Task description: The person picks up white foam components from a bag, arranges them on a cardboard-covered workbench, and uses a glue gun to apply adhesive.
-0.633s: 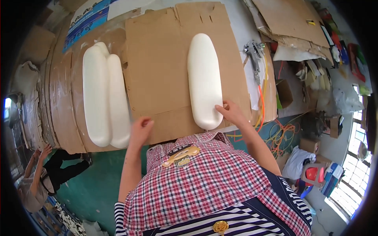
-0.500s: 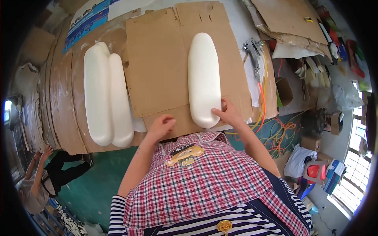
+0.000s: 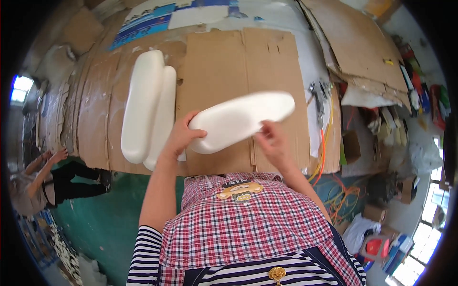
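Both hands (image 3: pixel 183 136) (image 3: pixel 272 143), smooth white oblong pad (image 3: pixel 241 120), cardboard (image 3: pixel 224 62)

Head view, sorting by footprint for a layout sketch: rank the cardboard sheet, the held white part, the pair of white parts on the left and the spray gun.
1. cardboard sheet
2. pair of white parts
3. held white part, though raised nearer the camera
4. spray gun

1. Left hand (image 3: pixel 180 137) – raised ahead of the chest, fingers curled round and closed in a grip, thumb lying over the top.
2. Left forearm bare, running steeply up from a striped sleeve at the lower edge.
3. Right hand (image 3: pixel 273 143) – back of the hand up, fingers bent and pinching at their tips.
4. Right forearm comes in from the lower right, angled inward.
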A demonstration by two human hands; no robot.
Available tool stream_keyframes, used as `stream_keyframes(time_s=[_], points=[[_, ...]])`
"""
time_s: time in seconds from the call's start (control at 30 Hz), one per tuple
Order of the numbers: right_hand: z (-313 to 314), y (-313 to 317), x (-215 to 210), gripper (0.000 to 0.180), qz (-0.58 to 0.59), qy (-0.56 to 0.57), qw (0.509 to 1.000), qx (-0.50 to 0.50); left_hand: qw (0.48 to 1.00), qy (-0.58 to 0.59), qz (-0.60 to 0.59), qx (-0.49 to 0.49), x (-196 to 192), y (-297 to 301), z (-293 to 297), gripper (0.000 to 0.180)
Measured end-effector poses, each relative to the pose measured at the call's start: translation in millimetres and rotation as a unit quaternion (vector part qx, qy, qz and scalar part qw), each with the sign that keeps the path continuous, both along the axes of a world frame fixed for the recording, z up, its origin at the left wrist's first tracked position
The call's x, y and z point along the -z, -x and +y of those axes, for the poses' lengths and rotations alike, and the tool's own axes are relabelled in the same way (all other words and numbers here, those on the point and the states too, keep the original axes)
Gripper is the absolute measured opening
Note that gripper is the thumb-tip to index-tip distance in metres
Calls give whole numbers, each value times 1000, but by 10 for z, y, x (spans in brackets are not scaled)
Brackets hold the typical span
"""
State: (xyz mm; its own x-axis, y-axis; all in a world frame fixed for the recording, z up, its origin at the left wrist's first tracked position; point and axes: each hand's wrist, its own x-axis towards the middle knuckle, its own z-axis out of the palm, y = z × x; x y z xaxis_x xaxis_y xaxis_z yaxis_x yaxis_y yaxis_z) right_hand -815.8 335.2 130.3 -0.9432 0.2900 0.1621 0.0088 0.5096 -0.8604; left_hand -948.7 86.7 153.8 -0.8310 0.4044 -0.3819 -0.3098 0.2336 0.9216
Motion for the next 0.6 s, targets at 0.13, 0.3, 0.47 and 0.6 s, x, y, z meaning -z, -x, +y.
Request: stream_keyframes(time_s=[0.13, 0.3, 0.47, 0.6], points=[[553, 266, -488, 51, 91, -316, 944, -6, 964, 79, 112, 227, -608, 451, 13, 58], [869, -59, 53, 62, -257, 187, 936, -151, 932, 132, 196, 276, -1098, 759, 516, 63], [574, -213, 187, 61, -191, 403, 889, -101, 972, -35, 205, -107, -985, 729, 653, 57], [539, -75, 64, 57, -143, 520, 841, -40, 951, -137, 103, -259, -396, 304, 547, 59]])
